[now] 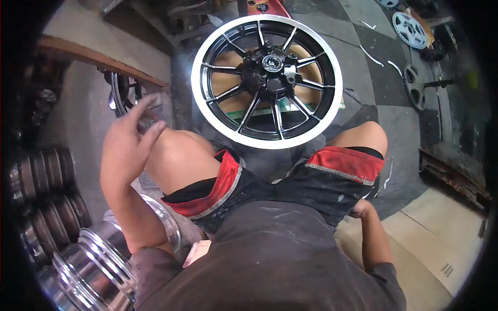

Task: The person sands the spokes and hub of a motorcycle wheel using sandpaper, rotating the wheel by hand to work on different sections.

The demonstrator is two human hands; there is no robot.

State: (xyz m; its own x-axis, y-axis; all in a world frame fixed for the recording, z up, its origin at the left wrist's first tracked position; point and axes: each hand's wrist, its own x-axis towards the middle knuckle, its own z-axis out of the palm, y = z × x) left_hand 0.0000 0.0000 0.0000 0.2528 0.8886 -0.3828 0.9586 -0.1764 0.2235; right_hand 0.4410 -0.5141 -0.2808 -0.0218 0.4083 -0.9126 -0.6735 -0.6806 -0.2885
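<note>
A black spoked wheel (270, 78) with a white rim band and bright-edged spokes lies in front of my knees. My left hand (126, 147) is raised beside my left knee, thumb and fingers apart, holding nothing; it is apart from the wheel. Down at the right side of my black and red shorts (345, 168) is my right hand (361, 208). Its fingers are hidden by the shorts and thigh, so whether it grips anything does not show. Brown cardboard (225, 78) shows between the spokes, under the wheel.
Polished metal rims (98, 254) stand stacked at my lower left, with darker rims (44, 173) behind them. A wooden-edged bench (104, 59) is at the far left. Grey wheels (410, 30) lie at the far right. Flat cardboard (420, 249) covers the floor at my right.
</note>
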